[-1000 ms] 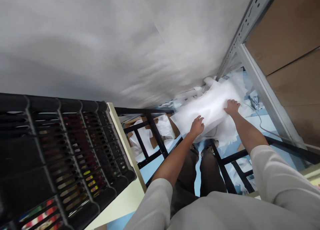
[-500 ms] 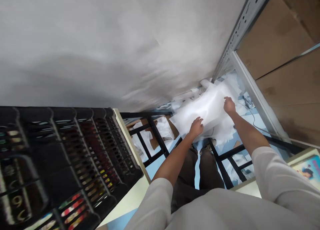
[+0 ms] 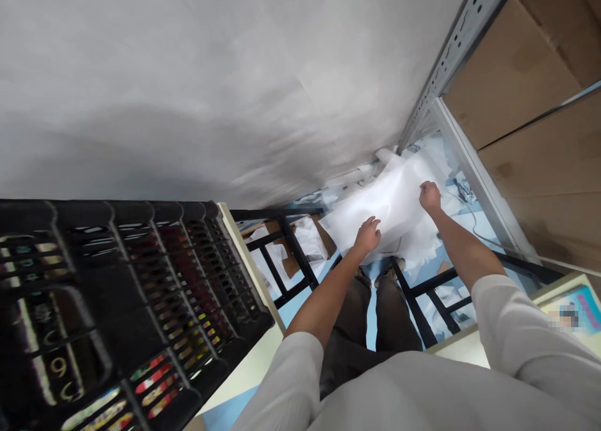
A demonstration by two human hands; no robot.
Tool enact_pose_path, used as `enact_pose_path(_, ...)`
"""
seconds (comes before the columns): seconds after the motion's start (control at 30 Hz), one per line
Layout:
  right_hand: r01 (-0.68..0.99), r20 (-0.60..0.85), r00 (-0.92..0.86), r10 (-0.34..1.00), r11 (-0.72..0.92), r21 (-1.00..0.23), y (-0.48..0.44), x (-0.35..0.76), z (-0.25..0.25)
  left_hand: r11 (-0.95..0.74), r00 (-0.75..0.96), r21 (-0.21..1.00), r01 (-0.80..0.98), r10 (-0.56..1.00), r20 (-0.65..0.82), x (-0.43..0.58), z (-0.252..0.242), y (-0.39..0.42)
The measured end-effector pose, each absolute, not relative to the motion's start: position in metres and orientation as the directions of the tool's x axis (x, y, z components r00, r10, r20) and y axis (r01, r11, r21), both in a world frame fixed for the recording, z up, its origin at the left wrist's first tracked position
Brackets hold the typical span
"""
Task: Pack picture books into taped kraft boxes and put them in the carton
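Note:
A large thin white sheet (image 3: 399, 193), slightly see-through and bright with reflected light, spreads in front of my legs. Over its near left part is my left hand (image 3: 369, 234), with loosely bent fingers a little apart and no visible grip. My right hand (image 3: 429, 196) is at the sheet's right part, its fingers curled in with the thumb close to them. Whether the sheet is pinched between those fingers is hidden by the hand itself.
At left a black basket (image 3: 141, 293) of packed goods stands on a pale ledge. Black metal frames (image 3: 286, 256) flank my legs. Cardboard boxes (image 3: 526, 93) fill the grey rack (image 3: 479, 174) at right. A grey-white surface (image 3: 211, 81) covers the upper view. Loose white sheets (image 3: 310, 240) lie below.
The view has shifted slightly, so the black basket appears a little farther right. Both hands stay almost where they were over the white sheet.

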State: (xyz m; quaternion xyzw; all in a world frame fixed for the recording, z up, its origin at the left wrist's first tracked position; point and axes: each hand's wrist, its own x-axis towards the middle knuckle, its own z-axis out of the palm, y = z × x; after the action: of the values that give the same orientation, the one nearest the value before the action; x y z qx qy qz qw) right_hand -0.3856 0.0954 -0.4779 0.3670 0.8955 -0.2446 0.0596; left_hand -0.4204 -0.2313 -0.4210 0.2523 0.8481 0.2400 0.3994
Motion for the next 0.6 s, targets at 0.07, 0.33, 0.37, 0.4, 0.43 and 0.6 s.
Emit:
enact_pose_path(0.07, 0.680, -0.273, -0.727, 0.630, 0.607, -0.410, 0.095, -0.385, -0.478, 0.759, -0.547, 0.607, 0.237, 0.620, -0.562, -0.419, -0.423, -0.233)
enact_pose_path(0.33, 0.694, -0.184, -0.644, 0.743, 0.465, -0.550, 0.101, -0.383, -0.481, 0.766, -0.524, 0.604, 0.219, 0.615, -0.590, -0.416, -0.419, -0.233)
enact_pose_path(0.37, 0.698, -0.194, -0.621, 0.760, 0.422, -0.579, 0.102, -0.383, -0.481, 0.765, -0.522, 0.607, 0.216, 0.615, -0.590, -0.416, -0.418, -0.232)
enact_pose_path(0.4, 0.698, -0.199, -0.606, 0.770, 0.395, -0.598, 0.103, -0.383, -0.482, 0.764, -0.522, 0.610, 0.212, 0.616, -0.590, -0.416, -0.418, -0.232)
enact_pose_path(0.43, 0.696, -0.197, -0.601, 0.775, 0.386, -0.606, 0.104, -0.383, -0.484, 0.762, -0.522, 0.614, 0.206, 0.617, -0.590, -0.416, -0.418, -0.232)
enact_pose_path(0.6, 0.678, -0.197, -0.627, 0.754, 0.404, -0.614, 0.103, -0.383, -0.493, 0.755, -0.535, 0.631, 0.179, 0.613, -0.581, -0.414, -0.426, -0.234)
